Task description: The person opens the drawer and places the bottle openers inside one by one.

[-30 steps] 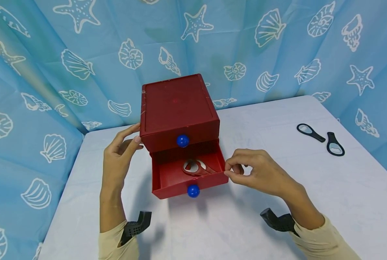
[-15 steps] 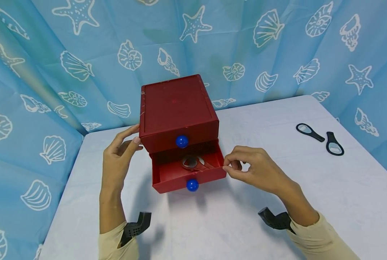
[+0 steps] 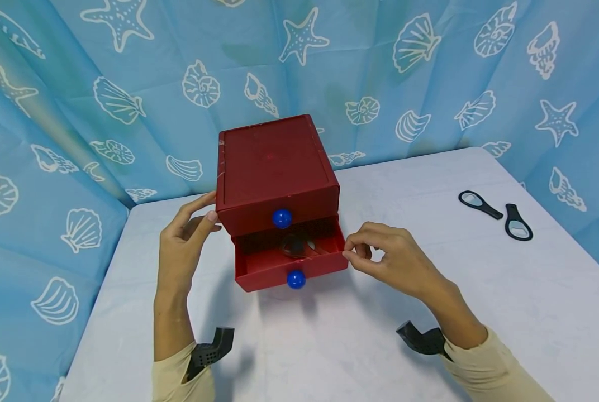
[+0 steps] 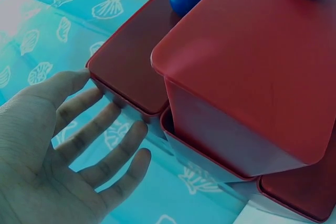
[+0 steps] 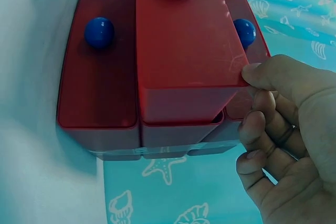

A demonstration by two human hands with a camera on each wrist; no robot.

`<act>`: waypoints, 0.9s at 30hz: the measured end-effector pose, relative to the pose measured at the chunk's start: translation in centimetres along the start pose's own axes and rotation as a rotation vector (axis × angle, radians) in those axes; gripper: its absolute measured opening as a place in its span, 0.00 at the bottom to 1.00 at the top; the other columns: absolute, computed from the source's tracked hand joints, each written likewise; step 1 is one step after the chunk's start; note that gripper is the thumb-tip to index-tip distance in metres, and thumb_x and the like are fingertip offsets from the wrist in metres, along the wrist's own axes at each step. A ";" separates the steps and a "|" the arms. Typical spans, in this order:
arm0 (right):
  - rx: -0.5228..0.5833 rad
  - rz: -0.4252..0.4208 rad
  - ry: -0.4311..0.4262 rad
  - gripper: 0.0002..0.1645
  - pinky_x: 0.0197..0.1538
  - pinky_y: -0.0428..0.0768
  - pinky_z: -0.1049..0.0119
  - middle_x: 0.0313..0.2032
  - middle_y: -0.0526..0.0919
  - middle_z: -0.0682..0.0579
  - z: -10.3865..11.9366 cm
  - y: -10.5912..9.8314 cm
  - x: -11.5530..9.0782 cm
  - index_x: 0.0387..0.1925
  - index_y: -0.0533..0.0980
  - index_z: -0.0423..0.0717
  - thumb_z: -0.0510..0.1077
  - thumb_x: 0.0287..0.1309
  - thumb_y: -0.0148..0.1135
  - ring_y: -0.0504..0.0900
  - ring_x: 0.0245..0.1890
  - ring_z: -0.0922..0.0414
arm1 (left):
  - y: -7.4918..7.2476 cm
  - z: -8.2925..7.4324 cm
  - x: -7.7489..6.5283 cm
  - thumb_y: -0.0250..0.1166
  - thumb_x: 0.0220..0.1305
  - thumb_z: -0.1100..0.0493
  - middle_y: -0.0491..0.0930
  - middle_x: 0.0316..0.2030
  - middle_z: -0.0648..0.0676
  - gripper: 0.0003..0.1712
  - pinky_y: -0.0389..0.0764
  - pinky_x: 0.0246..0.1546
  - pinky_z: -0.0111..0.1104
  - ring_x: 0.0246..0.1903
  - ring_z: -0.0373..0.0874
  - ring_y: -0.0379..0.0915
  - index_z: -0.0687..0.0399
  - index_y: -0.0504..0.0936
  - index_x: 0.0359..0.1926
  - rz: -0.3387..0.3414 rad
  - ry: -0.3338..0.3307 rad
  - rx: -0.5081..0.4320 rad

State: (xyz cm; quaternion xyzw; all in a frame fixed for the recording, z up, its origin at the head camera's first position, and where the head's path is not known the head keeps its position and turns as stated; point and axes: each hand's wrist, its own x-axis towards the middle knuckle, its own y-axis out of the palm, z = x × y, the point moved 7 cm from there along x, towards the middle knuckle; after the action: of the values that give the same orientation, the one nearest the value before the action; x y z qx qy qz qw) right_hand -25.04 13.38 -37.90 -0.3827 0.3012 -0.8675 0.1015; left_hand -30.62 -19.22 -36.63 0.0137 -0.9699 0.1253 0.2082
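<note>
A red drawer cabinet with blue ball knobs stands on the table, and its middle drawer is partly pulled out. My left hand steadies the cabinet's left side, fingers extended, thumb and fingertips at the top drawer's front corner. At the other side my right hand pinches the right front corner of the middle drawer, thumb on its edge and other fingers curled. Inside the drawer, shadowed, lies a round-ended, handled thing resembling a magnifying glass. The top drawer and bottom drawer are closed.
Two black magnifying glasses lie at the table's right, one slightly left of the other. A blue curtain with white shell prints hangs behind and to the sides. The white tablecloth extends in front of the cabinet.
The middle drawer has slid further into the cabinet, my right hand moving inward and slightly left with it. More of its contents is in shadow. My left hand has stayed put.
</note>
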 end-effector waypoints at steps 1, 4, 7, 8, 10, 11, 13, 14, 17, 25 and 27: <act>0.000 -0.003 -0.001 0.18 0.28 0.75 0.77 0.30 0.76 0.62 0.0 0.0 0.0 0.36 0.83 0.51 0.29 0.46 0.76 0.74 0.30 0.64 | 0.0 0.0 0.0 0.62 0.72 0.54 0.76 0.62 0.47 0.23 0.80 0.53 0.34 0.49 0.49 0.80 0.41 0.78 0.66 0.000 -0.002 -0.003; 0.001 -0.011 -0.010 0.18 0.29 0.75 0.77 0.30 0.76 0.62 0.0 0.1 0.0 0.36 0.83 0.50 0.29 0.46 0.76 0.74 0.31 0.63 | 0.0 -0.1 0.0 0.61 0.72 0.54 0.76 0.62 0.47 0.22 0.79 0.54 0.34 0.48 0.49 0.80 0.42 0.78 0.66 0.002 -0.007 -0.013; -0.003 -0.019 -0.016 0.19 0.29 0.75 0.78 0.30 0.76 0.61 0.1 0.1 0.0 0.36 0.82 0.50 0.28 0.46 0.76 0.74 0.31 0.63 | 0.0 -0.2 0.1 0.61 0.72 0.54 0.76 0.61 0.46 0.22 0.79 0.54 0.35 0.48 0.50 0.80 0.42 0.78 0.65 0.003 -0.010 -0.023; -0.004 -0.021 -0.017 0.19 0.30 0.75 0.78 0.30 0.76 0.61 0.1 0.2 0.0 0.37 0.82 0.50 0.28 0.46 0.76 0.74 0.31 0.63 | 0.0 -0.2 0.1 0.62 0.72 0.54 0.76 0.61 0.46 0.22 0.79 0.54 0.35 0.48 0.50 0.79 0.42 0.78 0.65 0.004 -0.010 -0.025; -0.009 -0.025 -0.014 0.19 0.30 0.75 0.78 0.30 0.77 0.61 0.0 0.2 0.0 0.37 0.82 0.50 0.28 0.45 0.76 0.74 0.31 0.63 | 0.0 -0.2 0.1 0.61 0.72 0.54 0.77 0.61 0.46 0.22 0.79 0.54 0.35 0.48 0.50 0.79 0.42 0.78 0.65 0.004 -0.012 -0.027; -0.013 -0.028 -0.013 0.19 0.30 0.75 0.78 0.30 0.76 0.61 0.0 0.2 0.1 0.37 0.83 0.50 0.28 0.46 0.76 0.74 0.31 0.63 | 0.0 -0.2 0.1 0.62 0.72 0.54 0.77 0.61 0.46 0.22 0.79 0.54 0.35 0.48 0.50 0.79 0.42 0.78 0.65 0.004 -0.013 -0.030; -0.019 -0.038 -0.015 0.19 0.30 0.74 0.78 0.30 0.76 0.61 0.0 0.2 0.1 0.37 0.83 0.50 0.28 0.46 0.76 0.74 0.31 0.63 | 0.0 -0.2 0.1 0.62 0.72 0.54 0.77 0.61 0.46 0.22 0.79 0.54 0.35 0.48 0.50 0.79 0.42 0.78 0.65 0.005 -0.014 -0.029; -0.022 -0.043 -0.016 0.19 0.30 0.74 0.79 0.30 0.76 0.61 0.0 0.2 0.1 0.37 0.83 0.50 0.28 0.46 0.76 0.74 0.31 0.63 | 0.0 -0.2 0.1 0.61 0.72 0.54 0.77 0.61 0.46 0.22 0.79 0.54 0.35 0.48 0.50 0.79 0.42 0.78 0.65 0.005 -0.015 -0.029; -0.029 -0.063 -0.029 0.17 0.29 0.73 0.79 0.29 0.76 0.61 0.0 0.2 0.2 0.37 0.83 0.50 0.29 0.46 0.76 0.74 0.30 0.63 | 0.0 -0.2 0.1 0.61 0.72 0.54 0.77 0.61 0.46 0.22 0.79 0.54 0.35 0.47 0.50 0.80 0.42 0.78 0.65 0.004 -0.015 -0.026; -0.040 -0.096 -0.036 0.17 0.30 0.72 0.79 0.29 0.76 0.61 -0.1 0.2 0.4 0.36 0.83 0.50 0.30 0.47 0.76 0.74 0.30 0.63 | 0.0 -0.3 0.1 0.61 0.72 0.55 0.76 0.61 0.46 0.22 0.79 0.54 0.34 0.48 0.50 0.80 0.42 0.78 0.65 0.000 -0.014 -0.025; -0.048 -0.096 -0.020 0.17 0.31 0.72 0.79 0.29 0.76 0.61 -0.2 0.3 0.3 0.37 0.83 0.50 0.30 0.47 0.76 0.74 0.30 0.63 | 0.0 -0.3 0.1 0.61 0.72 0.55 0.76 0.61 0.46 0.22 0.79 0.53 0.34 0.49 0.50 0.79 0.42 0.78 0.65 -0.001 -0.014 -0.028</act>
State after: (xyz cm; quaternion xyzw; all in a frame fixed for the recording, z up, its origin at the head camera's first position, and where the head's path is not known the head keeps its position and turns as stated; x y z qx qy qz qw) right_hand -25.43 13.12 -37.94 -0.4078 0.3021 -0.8600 0.0536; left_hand -30.58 -19.13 -36.33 0.0119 -0.9730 0.1113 0.2019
